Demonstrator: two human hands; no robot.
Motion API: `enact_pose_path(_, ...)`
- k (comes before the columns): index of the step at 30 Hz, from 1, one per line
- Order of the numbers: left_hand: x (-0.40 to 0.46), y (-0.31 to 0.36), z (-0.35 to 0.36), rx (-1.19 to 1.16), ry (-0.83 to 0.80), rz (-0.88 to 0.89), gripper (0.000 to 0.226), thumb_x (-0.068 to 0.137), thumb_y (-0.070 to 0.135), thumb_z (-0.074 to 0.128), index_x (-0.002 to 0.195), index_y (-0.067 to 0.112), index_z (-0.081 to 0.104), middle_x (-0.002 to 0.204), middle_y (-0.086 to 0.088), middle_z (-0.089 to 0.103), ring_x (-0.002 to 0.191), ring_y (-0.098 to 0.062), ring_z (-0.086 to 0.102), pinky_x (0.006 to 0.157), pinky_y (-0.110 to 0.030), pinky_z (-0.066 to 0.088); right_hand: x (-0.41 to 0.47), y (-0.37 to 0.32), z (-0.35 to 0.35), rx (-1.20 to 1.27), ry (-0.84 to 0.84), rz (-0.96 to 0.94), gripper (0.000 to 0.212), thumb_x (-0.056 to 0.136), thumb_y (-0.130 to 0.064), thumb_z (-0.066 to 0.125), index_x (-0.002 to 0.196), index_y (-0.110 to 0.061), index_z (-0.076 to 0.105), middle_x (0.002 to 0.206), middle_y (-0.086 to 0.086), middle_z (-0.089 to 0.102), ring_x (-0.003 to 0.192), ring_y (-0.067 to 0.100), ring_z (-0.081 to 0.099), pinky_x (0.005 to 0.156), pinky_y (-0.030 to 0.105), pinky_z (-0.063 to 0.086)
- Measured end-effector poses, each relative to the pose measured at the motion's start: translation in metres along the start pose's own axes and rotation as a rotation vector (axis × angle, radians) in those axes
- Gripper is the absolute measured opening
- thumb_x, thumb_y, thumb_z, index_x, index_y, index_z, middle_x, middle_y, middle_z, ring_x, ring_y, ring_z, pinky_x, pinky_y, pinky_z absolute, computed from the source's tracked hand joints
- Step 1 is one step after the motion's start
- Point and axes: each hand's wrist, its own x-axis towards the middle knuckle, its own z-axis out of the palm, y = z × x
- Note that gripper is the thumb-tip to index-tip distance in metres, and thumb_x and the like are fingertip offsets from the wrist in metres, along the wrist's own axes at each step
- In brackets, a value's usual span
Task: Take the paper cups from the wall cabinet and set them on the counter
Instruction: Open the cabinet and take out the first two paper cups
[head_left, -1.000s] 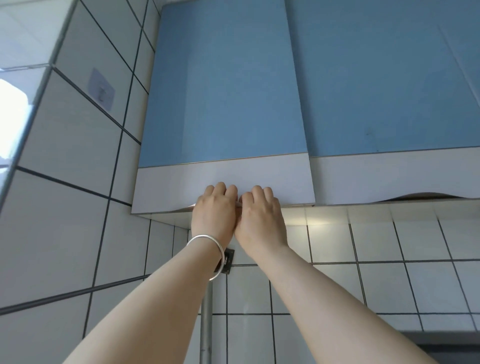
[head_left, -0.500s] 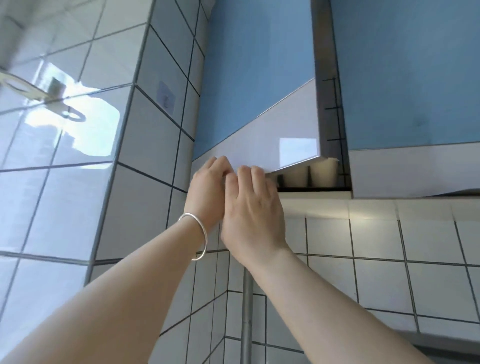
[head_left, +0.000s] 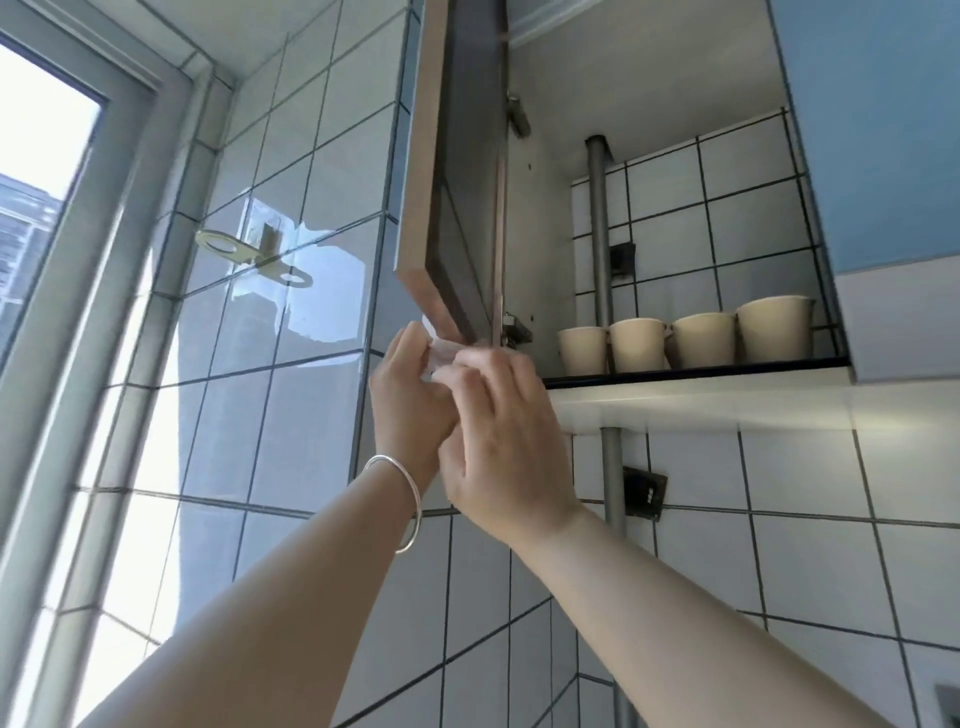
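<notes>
Head view: wall cabinet (head_left: 649, 104) stands open, its door (head_left: 457, 171) swung out to the left, seen edge-on, pale edge and dark inner face. Four paper cups (head_left: 685, 338) sit in a row on the cabinet's bottom shelf (head_left: 696, 371), upright, plain cream-beige with rolled rims, sides touching or nearly so; the rightmost looks biggest, being nearest the camera. A grey pipe (head_left: 600, 223) runs vertically behind the leftmost cup, tiled wall showing at the cabinet's back.

Left hand (head_left: 410, 395) is raised at the door's lower corner, fingers curled around the bottom edge, gripping the door. A silver bangle (head_left: 400, 499) sits on that wrist. Right hand (head_left: 498, 441) overlaps the left one just beside it, fingers bent toward the same corner; whether it actually grips the door or only rests on the other hand, cannot tell. Something pale and blurred sits between the fingertips, unclear what. Neither hand touches the cups, which are to the right and well apart.

Left side: glossy tiled wall (head_left: 291, 322) with a metal hook bracket (head_left: 244, 249), window frame (head_left: 104, 260) beyond.
</notes>
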Motion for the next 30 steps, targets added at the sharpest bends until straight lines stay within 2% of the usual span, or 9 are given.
enact_pose_path(3, -0.002, 0.001, -0.007, 0.079, 0.045, -0.008, 0.028, 0.076, 0.009, 0.058, 0.060, 0.023, 0.040, 0.058, 0.008, 0.046, 0.053, -0.004, 0.040, 0.052, -0.012, 0.034, 0.003, -0.014, 0.011, 0.239, 0.055, 0.187, 0.050, 0.065, -0.001, 0.038, 0.109, -0.004, 0.060, 0.111, 0.010, 0.057, 0.102, 0.025, 0.051, 0.093, 0.027, 0.045)
enact_pose_path(6, -0.001, -0.002, -0.013, 0.059, 0.076, -0.049, 0.023, 0.079, 0.022, 0.064, 0.076, 0.003, 0.051, 0.063, 0.002, 0.056, 0.056, -0.004, 0.048, 0.052, -0.010, 0.037, 0.011, -0.023, 0.019, 0.438, 0.103, 0.405, 0.047, 0.069, 0.004, 0.042, 0.114, -0.002, 0.055, 0.112, 0.011, 0.052, 0.103, 0.018, 0.050, 0.090, 0.019, 0.042)
enact_pose_path(9, 0.001, -0.006, -0.017, 0.029, 0.117, -0.059, 0.025, 0.082, 0.027, 0.065, 0.083, 0.004, 0.057, 0.067, 0.002, 0.062, 0.060, 0.003, 0.056, 0.055, -0.006, 0.039, 0.013, -0.027, 0.023, 0.556, -0.025, 0.533, 0.046, 0.077, 0.002, 0.046, 0.123, -0.005, 0.050, 0.120, 0.008, 0.054, 0.113, 0.018, 0.052, 0.095, 0.020, 0.042)
enact_pose_path(12, 0.003, -0.013, -0.025, 0.050, 0.146, -0.081, 0.022, 0.084, 0.033, 0.063, 0.080, 0.012, 0.059, 0.076, -0.008, 0.067, 0.069, -0.008, 0.059, 0.064, -0.019, 0.043, 0.013, -0.029, 0.027, 0.612, -0.122, 0.560, 0.050, 0.082, 0.000, 0.047, 0.131, -0.009, 0.047, 0.131, 0.004, 0.052, 0.123, 0.015, 0.048, 0.101, 0.015, 0.036)
enact_pose_path(15, 0.004, -0.015, -0.033, 0.058, 0.157, -0.095, 0.014, 0.086, 0.033, 0.061, 0.075, 0.026, 0.057, 0.073, 0.006, 0.064, 0.068, 0.004, 0.057, 0.064, -0.012, 0.040, 0.013, -0.033, 0.031, 0.647, -0.173, 0.518, 0.052, 0.084, -0.001, 0.048, 0.134, -0.013, 0.045, 0.137, 0.002, 0.050, 0.128, 0.014, 0.045, 0.107, 0.021, 0.036)
enact_pose_path(18, 0.006, -0.020, -0.037, 0.106, 0.200, -0.091, 0.021, 0.084, 0.046, 0.055, 0.081, 0.025, 0.059, 0.078, 0.009, 0.066, 0.092, -0.017, 0.062, 0.086, -0.031, 0.045, 0.013, -0.037, 0.035, 0.647, -0.211, 0.500, 0.052, 0.086, -0.004, 0.048, 0.137, -0.014, 0.042, 0.140, 0.002, 0.048, 0.128, 0.016, 0.047, 0.103, 0.024, 0.039)
enact_pose_path(20, 0.007, -0.020, -0.040, 0.152, 0.204, -0.094, 0.034, 0.077, 0.059, 0.046, 0.083, 0.027, 0.058, 0.076, 0.019, 0.058, 0.102, -0.021, 0.057, 0.098, -0.042, 0.040, 0.014, -0.040, 0.038, 0.653, -0.219, 0.496, 0.051, 0.087, -0.005, 0.047, 0.137, -0.013, 0.041, 0.140, 0.003, 0.046, 0.127, 0.017, 0.048, 0.101, 0.024, 0.039)
enact_pose_path(23, 0.007, -0.018, -0.044, 0.203, 0.196, -0.102, 0.044, 0.070, 0.067, 0.037, 0.084, 0.029, 0.056, 0.074, 0.023, 0.051, 0.106, -0.018, 0.052, 0.102, -0.041, 0.035, 0.016, -0.043, 0.043, 0.667, -0.210, 0.508, 0.050, 0.086, -0.005, 0.047, 0.136, -0.012, 0.043, 0.137, 0.005, 0.047, 0.126, 0.017, 0.048, 0.099, 0.021, 0.038)
enact_pose_path(30, 0.003, -0.016, -0.040, 0.212, 0.206, -0.164, 0.028, 0.088, 0.050, 0.049, 0.086, 0.022, 0.052, 0.074, 0.021, 0.045, 0.096, -0.014, 0.041, 0.100, -0.039, 0.035, 0.018, -0.041, 0.041, 0.662, -0.229, 0.527, 0.050, 0.086, -0.004, 0.045, 0.135, -0.014, 0.045, 0.137, 0.003, 0.048, 0.125, 0.016, 0.048, 0.099, 0.024, 0.039)
